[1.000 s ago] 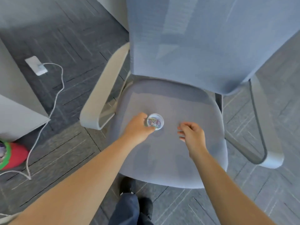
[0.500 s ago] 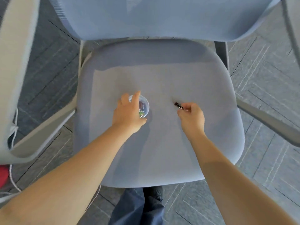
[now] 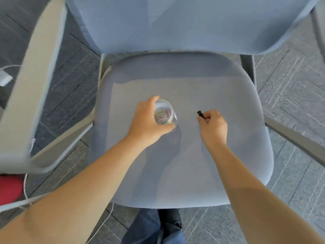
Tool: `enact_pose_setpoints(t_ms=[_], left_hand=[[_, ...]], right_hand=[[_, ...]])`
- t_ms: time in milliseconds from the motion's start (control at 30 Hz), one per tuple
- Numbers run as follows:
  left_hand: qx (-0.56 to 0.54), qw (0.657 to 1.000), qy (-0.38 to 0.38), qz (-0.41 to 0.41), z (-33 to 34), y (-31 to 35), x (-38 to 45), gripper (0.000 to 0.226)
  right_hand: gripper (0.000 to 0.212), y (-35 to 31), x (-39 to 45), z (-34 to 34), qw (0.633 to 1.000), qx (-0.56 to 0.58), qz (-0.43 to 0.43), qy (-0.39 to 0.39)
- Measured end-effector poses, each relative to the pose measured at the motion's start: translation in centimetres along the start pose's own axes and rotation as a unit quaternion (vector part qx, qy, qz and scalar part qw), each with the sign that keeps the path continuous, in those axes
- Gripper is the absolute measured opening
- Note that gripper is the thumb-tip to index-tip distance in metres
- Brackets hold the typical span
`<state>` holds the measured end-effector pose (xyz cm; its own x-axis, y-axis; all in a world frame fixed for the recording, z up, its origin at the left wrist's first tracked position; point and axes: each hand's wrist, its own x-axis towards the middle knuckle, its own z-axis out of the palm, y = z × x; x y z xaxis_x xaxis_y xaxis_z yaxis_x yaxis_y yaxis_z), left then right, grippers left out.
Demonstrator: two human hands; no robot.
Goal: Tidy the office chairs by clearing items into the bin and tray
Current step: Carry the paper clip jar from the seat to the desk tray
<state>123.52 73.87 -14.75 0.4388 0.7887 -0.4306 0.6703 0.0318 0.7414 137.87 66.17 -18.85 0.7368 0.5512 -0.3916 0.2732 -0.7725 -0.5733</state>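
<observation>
A grey office chair fills the view, its seat [image 3: 184, 173] facing me. My left hand [image 3: 147, 124] grips a small clear round container [image 3: 164, 114] with coloured paper clips inside, held just over the middle of the seat. To its right, my right hand [image 3: 213, 127] pinches a small black binder clip [image 3: 201, 114] between fingertips, close above the seat fabric. The rest of the seat is bare.
The chair's backrest [image 3: 184, 23] rises at the top and pale armrests [image 3: 33, 81] flank both sides. A white cable [image 3: 25, 187] and a red object [image 3: 9, 189] lie on the grey carpet at left. My legs show below the seat.
The view has closed in over the seat. My right hand, shut and empty a second ago, now holds the black binder clip. My left hand has turned the container so its top faces up.
</observation>
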Motion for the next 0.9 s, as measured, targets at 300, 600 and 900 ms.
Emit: enact_pose_setpoints(t_ms=[300,600,900], left_hand=[[-0.105,0.988,0.112,-0.006,-11.0,5.6,-11.5,0.050],[-0.132,0.927,0.347,-0.057,-22.8,4.9,-28.6,0.071],[-0.104,0.860,0.482,-0.132,-32.0,0.0,-45.0,0.071]], right_hand=[[0.013,-11.7,-9.2,-7.3,0.978,0.130,-0.142,-0.081],[0.026,-22.8,-24.8,-8.5,0.917,0.132,-0.289,-0.240],[0.021,-30.4,-40.6,-4.8,0.830,0.097,-0.397,-0.380]])
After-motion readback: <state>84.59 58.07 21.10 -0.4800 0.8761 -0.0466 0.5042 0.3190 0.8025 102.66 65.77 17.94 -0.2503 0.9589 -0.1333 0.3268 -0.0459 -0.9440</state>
